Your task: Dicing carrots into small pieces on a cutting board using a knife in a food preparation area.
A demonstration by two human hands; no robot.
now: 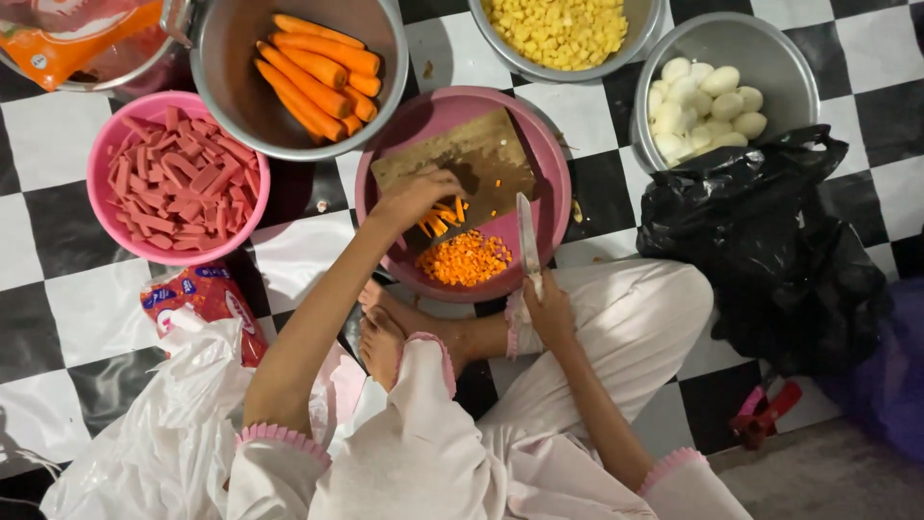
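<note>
I sit on a checkered floor above a pink basin (551, 159) that holds a wooden cutting board (472, 154). My left hand (416, 195) rests on carrot sticks (445, 216) at the board's near edge. A pile of diced carrot (466, 258) lies in the basin just below. My right hand (545, 310) grips the handle of a knife (526, 234), blade pointing away from me, to the right of the diced pile.
A metal bowl of whole carrots (318, 67) and a pink bowl of sliced sausage (178, 178) stand at left. Bowls of yellow cubes (558, 29) and peeled eggs (703, 101) stand behind. A black bag (770, 241) lies right, a white bag (164, 424) left.
</note>
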